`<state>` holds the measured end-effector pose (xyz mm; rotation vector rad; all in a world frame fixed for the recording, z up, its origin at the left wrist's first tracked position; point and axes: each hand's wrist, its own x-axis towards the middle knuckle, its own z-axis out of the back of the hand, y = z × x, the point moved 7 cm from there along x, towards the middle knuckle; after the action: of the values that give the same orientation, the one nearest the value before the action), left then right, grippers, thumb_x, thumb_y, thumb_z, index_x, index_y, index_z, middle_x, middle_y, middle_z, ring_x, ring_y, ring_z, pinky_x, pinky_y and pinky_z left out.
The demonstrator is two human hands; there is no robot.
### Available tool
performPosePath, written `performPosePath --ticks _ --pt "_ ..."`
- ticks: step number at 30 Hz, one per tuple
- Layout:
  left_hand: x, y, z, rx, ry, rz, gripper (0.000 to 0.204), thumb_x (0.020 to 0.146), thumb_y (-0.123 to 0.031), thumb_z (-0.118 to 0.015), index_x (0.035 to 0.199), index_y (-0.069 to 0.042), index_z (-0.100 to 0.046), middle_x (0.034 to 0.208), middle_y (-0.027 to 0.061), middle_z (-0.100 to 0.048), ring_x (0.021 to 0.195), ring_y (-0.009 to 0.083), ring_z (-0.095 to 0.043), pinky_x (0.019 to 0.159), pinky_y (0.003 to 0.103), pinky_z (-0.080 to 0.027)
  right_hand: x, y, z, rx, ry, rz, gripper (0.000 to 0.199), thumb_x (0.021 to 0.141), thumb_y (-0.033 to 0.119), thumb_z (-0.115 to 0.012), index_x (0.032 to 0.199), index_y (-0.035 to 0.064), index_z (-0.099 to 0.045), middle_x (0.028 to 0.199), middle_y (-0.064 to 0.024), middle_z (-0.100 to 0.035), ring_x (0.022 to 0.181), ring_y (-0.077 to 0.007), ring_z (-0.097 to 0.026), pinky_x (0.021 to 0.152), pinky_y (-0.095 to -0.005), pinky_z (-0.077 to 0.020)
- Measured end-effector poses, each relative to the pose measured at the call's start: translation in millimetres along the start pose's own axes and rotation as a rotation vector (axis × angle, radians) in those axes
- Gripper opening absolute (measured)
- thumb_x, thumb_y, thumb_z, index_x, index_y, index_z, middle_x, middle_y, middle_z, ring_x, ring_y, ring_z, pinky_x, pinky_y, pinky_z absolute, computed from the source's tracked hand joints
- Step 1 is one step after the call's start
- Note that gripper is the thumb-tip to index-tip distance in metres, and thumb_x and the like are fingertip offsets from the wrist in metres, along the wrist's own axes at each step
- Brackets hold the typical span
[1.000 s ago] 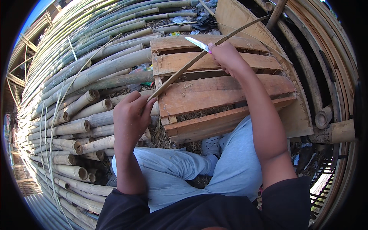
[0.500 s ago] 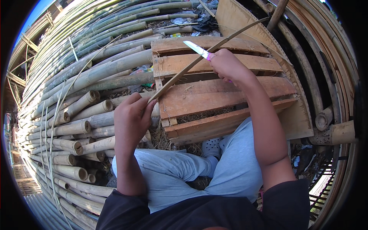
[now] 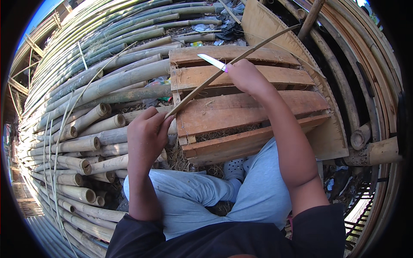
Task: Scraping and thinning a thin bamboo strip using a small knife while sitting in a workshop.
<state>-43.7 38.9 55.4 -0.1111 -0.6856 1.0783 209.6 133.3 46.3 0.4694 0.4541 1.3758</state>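
Observation:
My left hand [image 3: 148,131] is closed round the near end of a long, thin bamboo strip [image 3: 202,87]. From there the strip slants up to the far right, over a crate of wooden slats [image 3: 254,105]. My right hand [image 3: 248,77] grips a knife [image 3: 212,61] by its handle, of which a little pink shows. The pale blade points to the far left and lies across the strip, at about its middle. Whether the edge bites into the strip cannot be made out.
Stacked bamboo poles [image 3: 92,143] fill the left side, with thin split strips [image 3: 56,159] lying over them. A curved wooden sheet [image 3: 297,47] stands behind and right of the crate. Beyond it run more poles [image 3: 335,64]. Plastic litter [image 3: 228,32] lies at the back.
My right hand has drawn the knife toward me and to the left along the strip. My left hand has kept its hold nearly in place.

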Motion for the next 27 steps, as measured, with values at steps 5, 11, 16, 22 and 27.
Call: performPosePath --ticks 5,11,16,22,27 --pt "-1.1 2.7 -1.7 0.007 0.001 -0.001 0.010 0.087 -0.014 -0.074 0.090 -0.005 -0.073 0.073 0.0116 -0.054 0.065 0.0323 -0.058 0.059 0.042 -0.046 1.7 -0.4 -13.0 -0.023 -0.023 0.002 0.037 0.089 0.024 -0.057 0.097 -0.0081 -0.073 0.094 -0.0305 -0.070 0.091 -0.0429 -0.070 0.086 -0.0468 -0.0553" --pt "-0.1 0.6 -0.8 -0.018 -0.007 0.011 0.010 0.087 -0.013 -0.074 0.090 -0.004 -0.074 0.072 0.0119 -0.054 0.064 0.0320 -0.058 0.059 0.042 -0.045 5.2 -1.1 2.3 -0.089 -0.044 -0.054 0.040 0.100 0.024 -0.050 0.092 -0.0100 -0.070 0.084 -0.0319 -0.067 0.086 -0.0453 -0.068 0.079 -0.0494 -0.0523" --pt "-1.8 3.2 1.7 -0.036 -0.015 0.018 0.010 0.087 -0.011 -0.074 0.091 -0.002 -0.074 0.072 0.0132 -0.054 0.064 0.0321 -0.057 0.060 0.041 -0.045 -5.7 14.9 3.7 -0.214 0.034 -0.002 0.033 0.088 0.016 -0.056 0.104 -0.0083 -0.071 0.092 -0.0276 -0.070 0.092 -0.0416 -0.070 0.088 -0.0465 -0.0548" --pt "-3.5 5.9 2.1 -0.010 0.006 0.020 0.011 0.087 -0.012 -0.074 0.092 -0.003 -0.075 0.073 0.0128 -0.057 0.065 0.0322 -0.059 0.061 0.042 -0.046 -20.4 22.6 -19.2 -0.131 -0.041 0.020 0.033 0.092 0.021 -0.056 0.097 -0.0066 -0.073 0.092 -0.0279 -0.071 0.090 -0.0415 -0.071 0.087 -0.0467 -0.0556" --pt "-3.0 3.7 1.2 -0.010 -0.004 0.029 0.012 0.087 -0.013 -0.075 0.093 -0.003 -0.075 0.074 0.0126 -0.057 0.067 0.0321 -0.059 0.061 0.042 -0.046 -14.6 14.1 -19.4 -0.166 -0.015 -0.003 0.035 0.097 0.020 -0.051 0.097 -0.0093 -0.071 0.091 -0.0313 -0.069 0.090 -0.0446 -0.069 0.085 -0.0493 -0.0535"
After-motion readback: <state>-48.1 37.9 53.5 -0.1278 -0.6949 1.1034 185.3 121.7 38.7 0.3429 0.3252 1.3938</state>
